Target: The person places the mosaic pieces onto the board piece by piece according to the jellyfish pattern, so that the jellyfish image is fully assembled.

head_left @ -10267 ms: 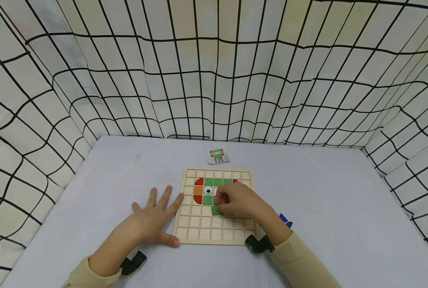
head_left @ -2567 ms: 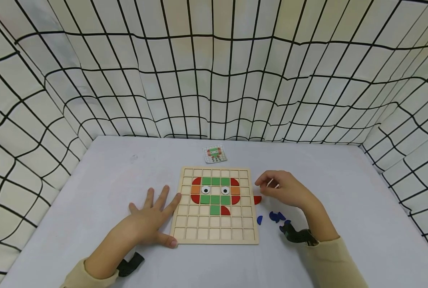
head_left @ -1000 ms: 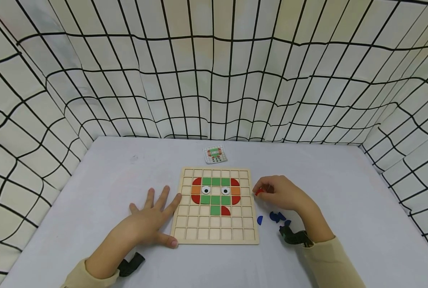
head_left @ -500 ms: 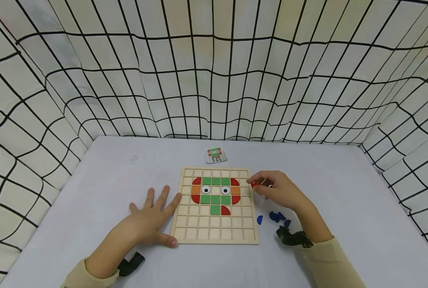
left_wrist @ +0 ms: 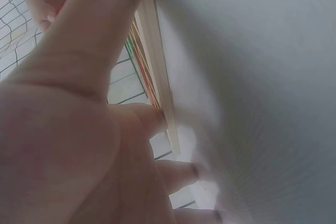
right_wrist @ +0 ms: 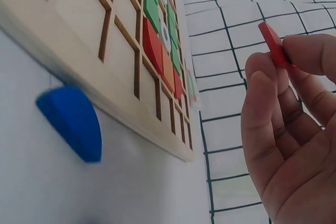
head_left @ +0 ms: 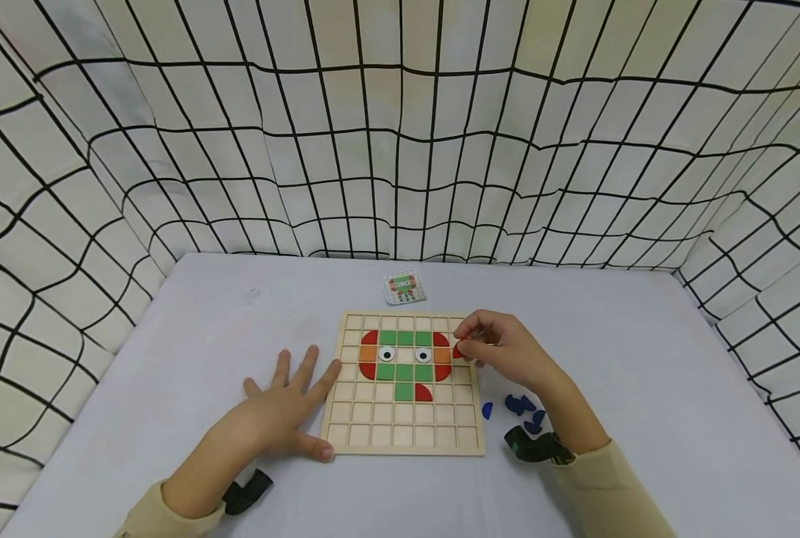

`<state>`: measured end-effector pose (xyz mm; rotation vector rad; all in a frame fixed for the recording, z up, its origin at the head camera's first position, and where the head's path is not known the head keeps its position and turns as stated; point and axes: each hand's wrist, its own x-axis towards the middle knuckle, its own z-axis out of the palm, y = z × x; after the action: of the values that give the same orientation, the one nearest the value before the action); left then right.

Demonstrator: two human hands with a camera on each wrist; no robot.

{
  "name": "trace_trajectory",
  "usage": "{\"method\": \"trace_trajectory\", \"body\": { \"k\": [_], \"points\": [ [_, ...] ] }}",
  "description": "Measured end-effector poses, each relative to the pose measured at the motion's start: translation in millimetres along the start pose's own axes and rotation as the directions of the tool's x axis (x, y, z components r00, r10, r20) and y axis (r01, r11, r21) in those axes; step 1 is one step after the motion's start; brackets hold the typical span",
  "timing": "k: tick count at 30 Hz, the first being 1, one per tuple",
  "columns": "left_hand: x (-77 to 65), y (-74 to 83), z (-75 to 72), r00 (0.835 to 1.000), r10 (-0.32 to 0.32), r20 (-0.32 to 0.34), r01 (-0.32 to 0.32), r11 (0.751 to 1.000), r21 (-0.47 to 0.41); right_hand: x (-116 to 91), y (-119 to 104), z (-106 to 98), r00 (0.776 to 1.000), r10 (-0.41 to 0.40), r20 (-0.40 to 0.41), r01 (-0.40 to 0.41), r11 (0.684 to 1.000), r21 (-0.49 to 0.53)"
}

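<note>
My right hand (head_left: 507, 347) pinches a red quarter-circle tile (right_wrist: 273, 45) between thumb and fingertips, over the right part of the wooden grid board (head_left: 371, 415). My left hand (head_left: 281, 415) lies spread on the table, with the index fingertip and thumb at the board's left edge; the left wrist view shows them against the wooden rim (left_wrist: 157, 51). Set in the board are green square tiles (head_left: 405, 338), red quarter-circles (head_left: 369, 371) and orange tiles (head_left: 368, 354), with two round eye tiles (head_left: 387, 354). Below these sit one green tile (head_left: 404, 391) and one red quarter-circle (head_left: 423, 393).
Right of the board lie several blue tiles (head_left: 512, 404); a single blue tile (right_wrist: 73, 121) rests close to the board's rim. A small pattern card (head_left: 404, 287) lies behind the board. White walls with black netting (head_left: 400, 149) surround the white table (head_left: 238, 329).
The right hand has picked up a red quarter-circle from beside the board and carried it left over the board's right side. Earlier, a lower red quarter-circle was added. The left hand stays put.
</note>
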<state>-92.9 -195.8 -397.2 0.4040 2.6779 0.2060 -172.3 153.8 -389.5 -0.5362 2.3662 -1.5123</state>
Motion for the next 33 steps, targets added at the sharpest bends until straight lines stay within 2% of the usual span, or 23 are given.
{"method": "trace_trajectory", "body": {
  "k": [8, 15, 23, 29, 33],
  "points": [
    [0.5, -1.2, 0.9, 1.0, 0.009, -0.003, -0.009, 1.0, -0.007, 6, -3, 14, 0.999, -0.003, 0.035, 0.003, 1.0, -0.015],
    [-0.9, 0.9, -0.8, 1.0, 0.017, -0.006, -0.017, 1.0, -0.019, 14, -6, 26, 0.995, -0.051, 0.09, 0.051, 0.999, 0.004],
    [0.1, 0.8, -0.2, 1.0, 0.015, -0.006, -0.015, 1.0, -0.011, 25, -12, 46, 0.986, -0.093, 0.138, 0.101, 0.994, -0.052],
    [-0.6, 0.5, -0.7, 1.0, 0.017, -0.005, -0.017, 1.0, -0.007, 32, -20, 64, 0.977, -0.068, 0.2, 0.081, 0.995, -0.061],
    [-2.2, 0.3, -1.8, 1.0, 0.02, -0.002, -0.02, 1.0, -0.011, 35, -26, 74, 0.975, -0.047, 0.218, 0.079, 0.987, -0.137]
  ]
}}
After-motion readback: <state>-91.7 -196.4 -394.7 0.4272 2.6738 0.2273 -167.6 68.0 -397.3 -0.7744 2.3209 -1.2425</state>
